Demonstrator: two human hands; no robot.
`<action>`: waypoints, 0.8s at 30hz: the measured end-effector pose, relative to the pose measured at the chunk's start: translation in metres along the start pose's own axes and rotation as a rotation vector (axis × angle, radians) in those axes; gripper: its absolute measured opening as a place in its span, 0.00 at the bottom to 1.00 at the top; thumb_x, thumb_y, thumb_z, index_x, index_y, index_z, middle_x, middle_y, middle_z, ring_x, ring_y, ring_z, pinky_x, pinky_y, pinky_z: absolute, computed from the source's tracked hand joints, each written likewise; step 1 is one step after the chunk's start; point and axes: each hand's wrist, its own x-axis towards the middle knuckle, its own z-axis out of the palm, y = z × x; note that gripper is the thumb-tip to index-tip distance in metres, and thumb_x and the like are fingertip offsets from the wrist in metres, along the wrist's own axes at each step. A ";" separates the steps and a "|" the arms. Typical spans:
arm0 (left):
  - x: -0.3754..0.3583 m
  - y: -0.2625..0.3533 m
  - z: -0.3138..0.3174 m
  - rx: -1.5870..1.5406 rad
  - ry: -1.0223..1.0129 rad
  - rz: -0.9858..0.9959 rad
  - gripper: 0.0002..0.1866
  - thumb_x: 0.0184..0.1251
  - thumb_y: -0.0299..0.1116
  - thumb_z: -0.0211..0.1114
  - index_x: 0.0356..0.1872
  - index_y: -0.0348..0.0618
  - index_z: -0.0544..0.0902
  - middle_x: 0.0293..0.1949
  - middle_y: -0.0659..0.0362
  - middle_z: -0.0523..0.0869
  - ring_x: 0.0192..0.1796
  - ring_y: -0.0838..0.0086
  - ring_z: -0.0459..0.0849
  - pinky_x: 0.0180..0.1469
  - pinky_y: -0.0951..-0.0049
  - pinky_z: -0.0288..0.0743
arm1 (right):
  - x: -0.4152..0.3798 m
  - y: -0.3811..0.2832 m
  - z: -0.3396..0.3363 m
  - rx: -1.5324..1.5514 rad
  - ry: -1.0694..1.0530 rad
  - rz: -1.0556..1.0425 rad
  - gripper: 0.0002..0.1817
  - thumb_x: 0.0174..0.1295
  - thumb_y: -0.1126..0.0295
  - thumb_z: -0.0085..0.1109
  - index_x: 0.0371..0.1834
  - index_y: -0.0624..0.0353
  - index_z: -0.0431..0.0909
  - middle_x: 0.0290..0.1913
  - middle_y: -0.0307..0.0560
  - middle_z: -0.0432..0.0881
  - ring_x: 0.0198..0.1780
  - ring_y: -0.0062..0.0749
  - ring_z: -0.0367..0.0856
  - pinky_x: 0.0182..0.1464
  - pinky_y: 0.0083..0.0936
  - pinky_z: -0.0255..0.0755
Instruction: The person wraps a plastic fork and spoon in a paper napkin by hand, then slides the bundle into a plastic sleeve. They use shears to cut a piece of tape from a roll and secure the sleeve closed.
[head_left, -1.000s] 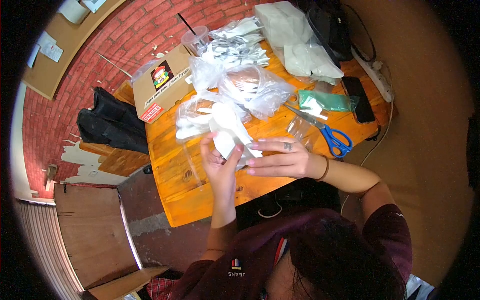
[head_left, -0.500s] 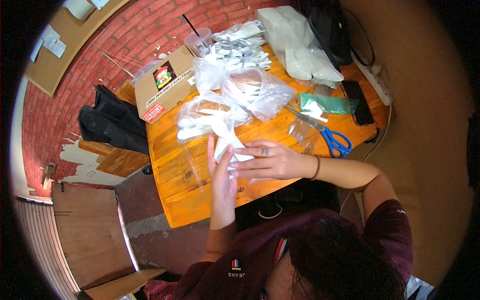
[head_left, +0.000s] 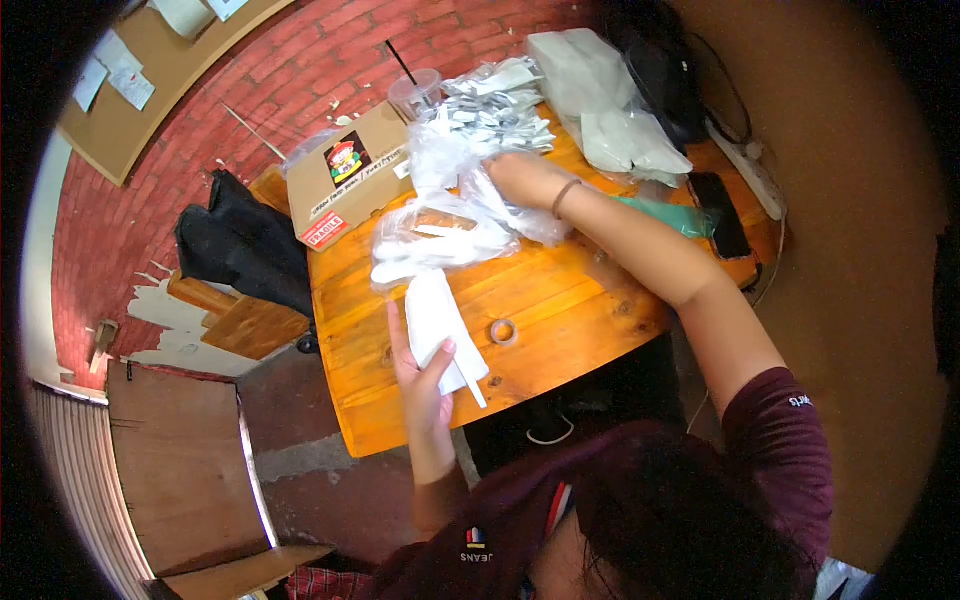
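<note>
My left hand (head_left: 425, 385) is closed on a folded white paper napkin (head_left: 432, 315), thumb on top, near the table's front edge. A thin white plastic utensil handle (head_left: 478, 393) sticks out at the napkin's lower end; the rest of that utensil is hidden. My right hand (head_left: 520, 180) reaches into the clear plastic bag (head_left: 545, 228) at the back middle, its fingers hidden by plastic and blur. Left of it lies another clear bag with white plastic utensils (head_left: 440, 245). A small roll of tape (head_left: 503, 331) lies right of the napkin.
A cardboard box (head_left: 355, 175) stands at the back left beside a plastic cup with a black straw (head_left: 415, 93). Behind the bags is a pile of wrapped utensils (head_left: 495, 105). A bag of white packs (head_left: 610, 100), a green packet (head_left: 670, 214) and a phone (head_left: 718, 215) lie right.
My right hand has left the napkin and moved up and away to the bag. The white spoon head no longer shows above the napkin. The tape roll is now visible; my forearm covers the blue scissors.
</note>
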 end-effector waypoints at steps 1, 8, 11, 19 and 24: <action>-0.002 0.001 0.001 0.027 -0.026 0.017 0.43 0.56 0.13 0.56 0.71 0.41 0.45 0.64 0.48 0.66 0.56 0.70 0.75 0.55 0.71 0.74 | 0.006 -0.001 0.001 -0.016 -0.003 0.009 0.12 0.56 0.75 0.46 0.40 0.60 0.79 0.38 0.59 0.82 0.42 0.53 0.81 0.44 0.41 0.75; -0.006 0.002 -0.005 -0.037 0.063 0.045 0.47 0.53 0.12 0.58 0.72 0.46 0.43 0.62 0.51 0.67 0.58 0.70 0.73 0.57 0.71 0.70 | 0.014 0.012 -0.009 -0.079 0.048 -0.118 0.07 0.51 0.68 0.56 0.30 0.49 0.84 0.30 0.53 0.83 0.33 0.46 0.83 0.36 0.39 0.77; -0.004 -0.002 -0.008 -0.047 0.026 0.034 0.47 0.54 0.13 0.58 0.72 0.46 0.42 0.62 0.51 0.68 0.58 0.69 0.73 0.58 0.71 0.70 | -0.003 0.010 -0.038 -0.021 0.156 -0.110 0.08 0.48 0.63 0.61 0.31 0.46 0.85 0.29 0.49 0.83 0.32 0.43 0.83 0.34 0.37 0.76; 0.005 0.002 0.043 0.222 -0.058 0.198 0.47 0.54 0.13 0.60 0.72 0.44 0.43 0.63 0.51 0.66 0.60 0.71 0.70 0.59 0.71 0.68 | -0.075 -0.008 -0.118 0.477 1.032 -0.082 0.08 0.51 0.74 0.64 0.36 0.59 0.83 0.32 0.44 0.85 0.33 0.28 0.82 0.37 0.22 0.75; 0.017 -0.006 0.072 0.315 -0.154 0.206 0.48 0.53 0.15 0.61 0.72 0.45 0.42 0.61 0.52 0.67 0.59 0.72 0.70 0.59 0.71 0.68 | -0.134 -0.051 -0.119 1.256 0.559 0.141 0.08 0.54 0.74 0.65 0.37 0.63 0.83 0.35 0.41 0.85 0.36 0.16 0.79 0.40 0.15 0.72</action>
